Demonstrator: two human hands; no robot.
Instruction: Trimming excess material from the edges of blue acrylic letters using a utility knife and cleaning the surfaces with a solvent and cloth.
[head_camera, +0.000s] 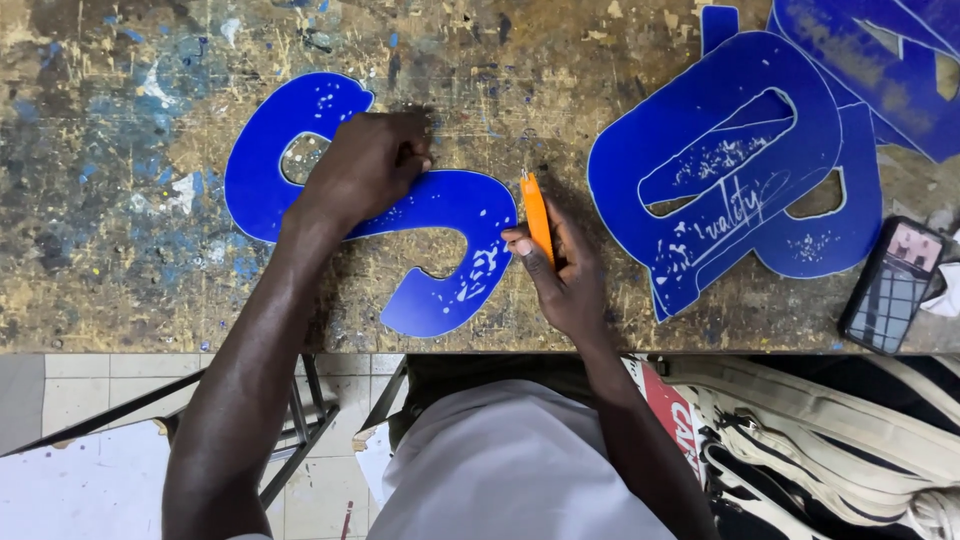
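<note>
A blue cut-out letter shape, curved with a hole at its far end, lies flat on the worn wooden workbench. My left hand presses down on its middle, fingers curled over the upper edge. My right hand grips an orange utility knife, whose tip points at the right edge of the blue shape, close to or touching it. White flecks dot the blue surface near the blade.
Several larger blue cut-out letters are stacked at the right of the bench. A phone lies near the bench's right front edge. Below the edge are a cream bag with straps, a metal stool frame and a tiled floor.
</note>
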